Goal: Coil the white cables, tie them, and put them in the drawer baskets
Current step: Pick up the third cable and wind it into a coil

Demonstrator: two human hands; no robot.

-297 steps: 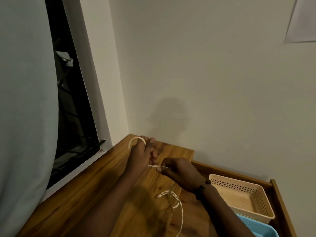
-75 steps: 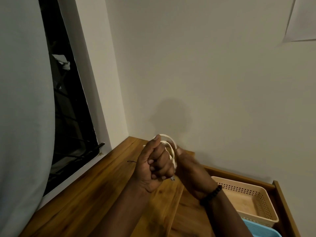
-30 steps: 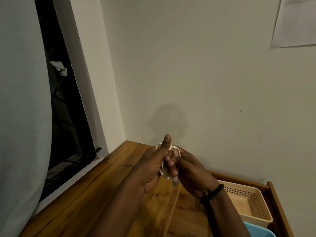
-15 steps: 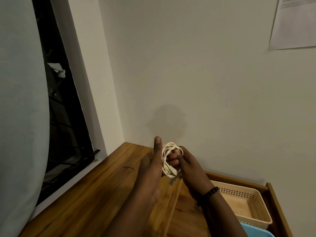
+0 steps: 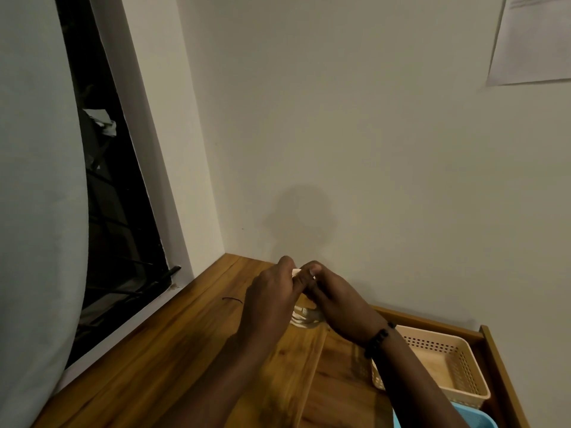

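White cable (image 5: 304,319), coiled, sits pinched between the left hand (image 5: 272,299) and right hand (image 5: 335,307), loops showing beneath them. Both hover above a wooden desk (image 5: 173,350) in a wall corner, beige basket (image 5: 454,362) nearby.

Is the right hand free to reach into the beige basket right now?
Probably not yet: the right hand and left hand both grip the coiled cable. The beige basket lies open beside it, nothing blocking.

Both hands (image 5: 304,299) grip the coiled white cable (image 5: 306,319) above the desk (image 5: 173,344).
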